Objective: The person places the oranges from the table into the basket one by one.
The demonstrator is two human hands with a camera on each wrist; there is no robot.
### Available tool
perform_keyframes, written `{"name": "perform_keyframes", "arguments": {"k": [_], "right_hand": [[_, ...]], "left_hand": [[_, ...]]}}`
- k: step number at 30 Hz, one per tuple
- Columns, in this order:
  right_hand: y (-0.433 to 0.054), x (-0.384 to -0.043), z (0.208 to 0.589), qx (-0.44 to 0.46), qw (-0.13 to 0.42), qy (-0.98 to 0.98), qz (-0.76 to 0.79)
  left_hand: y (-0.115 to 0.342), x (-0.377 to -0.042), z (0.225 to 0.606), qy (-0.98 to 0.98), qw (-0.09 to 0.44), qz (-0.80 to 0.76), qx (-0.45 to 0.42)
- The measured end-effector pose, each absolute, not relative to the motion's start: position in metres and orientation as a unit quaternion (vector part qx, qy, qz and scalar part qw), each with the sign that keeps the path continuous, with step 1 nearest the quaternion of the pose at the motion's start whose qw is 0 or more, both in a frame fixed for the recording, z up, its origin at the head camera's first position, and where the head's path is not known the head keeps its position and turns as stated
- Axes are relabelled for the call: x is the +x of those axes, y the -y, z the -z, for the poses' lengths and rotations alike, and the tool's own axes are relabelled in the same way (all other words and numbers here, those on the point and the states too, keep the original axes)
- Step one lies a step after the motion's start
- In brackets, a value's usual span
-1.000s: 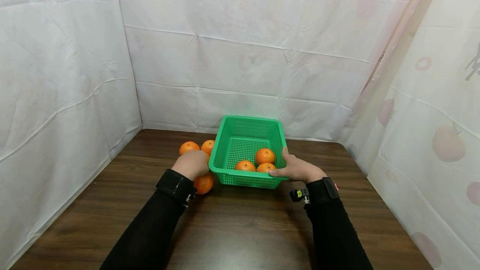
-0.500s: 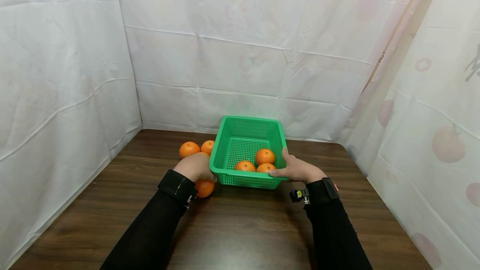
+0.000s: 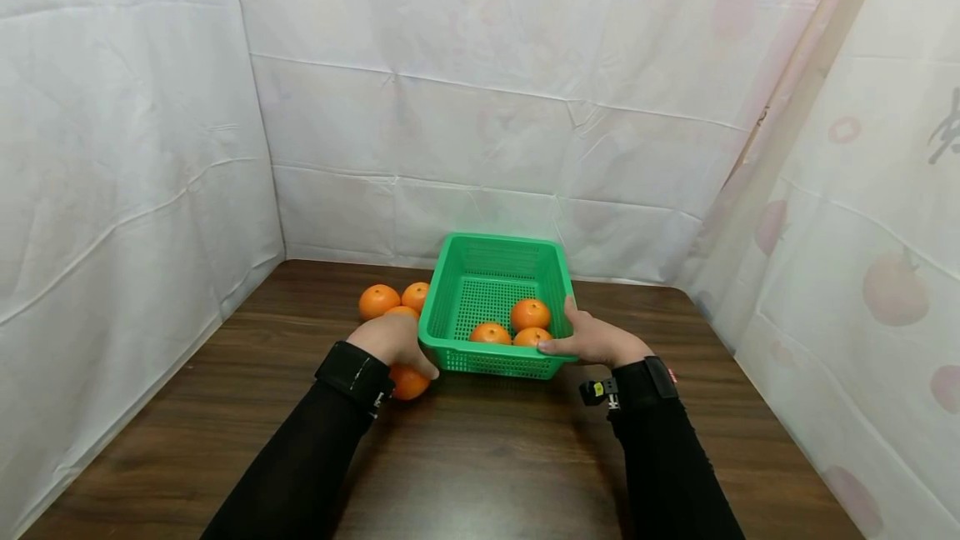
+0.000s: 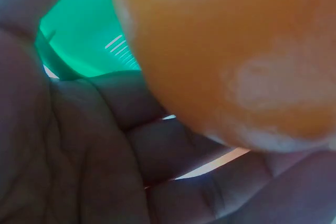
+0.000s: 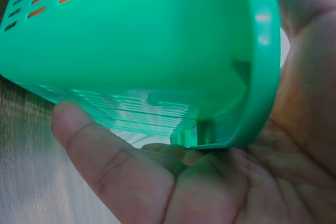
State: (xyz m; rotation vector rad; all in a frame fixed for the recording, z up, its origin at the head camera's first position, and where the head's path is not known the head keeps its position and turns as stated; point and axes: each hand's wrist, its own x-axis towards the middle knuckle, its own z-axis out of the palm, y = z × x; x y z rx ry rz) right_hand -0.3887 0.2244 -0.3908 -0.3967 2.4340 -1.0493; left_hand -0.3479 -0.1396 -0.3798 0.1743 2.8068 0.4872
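My left hand (image 3: 390,338) curls its fingers round a mandarin orange (image 3: 409,383) at the near left of a green plastic basket (image 3: 487,360). In the left wrist view that mandarin orange (image 4: 231,61) fills the upper right, with several fingers (image 4: 173,150) bent along its far side. The right hand (image 3: 606,340) grips the basket's near right corner, thumb on the rim. Seen from the right wrist, a finger (image 5: 115,166) lies along the outside of the perforated basket wall (image 5: 131,51). Three mandarin oranges (image 3: 530,314) rest inside the basket, toward its near right.
Beyond the left hand, on the brown wooden table (image 3: 480,448), sit more mandarin oranges (image 3: 378,301) close to the basket's left side. One of them is partly covered by the hand. White cloth (image 3: 480,132) hangs behind the table and along both sides.
The left hand and the near mandarin orange have shifted slightly toward me, and the thumb now shows at the fruit's right. The basket and right hand have stayed in place.
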Motion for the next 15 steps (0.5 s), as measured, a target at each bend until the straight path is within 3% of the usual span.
{"name": "perform_keyframes", "arguments": {"k": [15], "right_hand": [[-0.2229, -0.3869, 0.3891, -0.140, 0.226, -0.887, 0.378]], "left_hand": [[0.1421, -0.3477, 0.3791, -0.969, 0.165, -0.178, 0.053]]}}
